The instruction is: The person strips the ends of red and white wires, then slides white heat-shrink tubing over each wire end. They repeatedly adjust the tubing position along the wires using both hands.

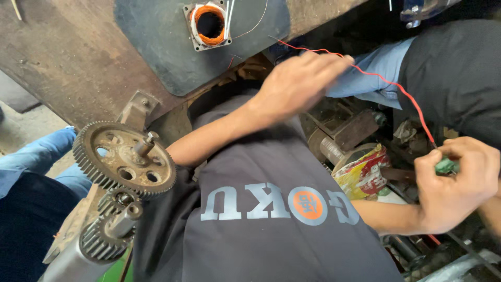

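Left hand [297, 83]: reaching over the bench, fingers loosely spread, brushing the red wire [402, 91].
Right hand [454, 183]: pinching the wire's lower end beside a green piece [445, 166].
Gear [124, 159]: sitting at left.

Red wire [407, 99] (green-tipped); rusty gear [124, 159].

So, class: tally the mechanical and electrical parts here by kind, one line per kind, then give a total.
Toothed gears: 2, large gear and small gear
Red wires: 1, red wire
Copper coils: 1, orange coil
Total: 4
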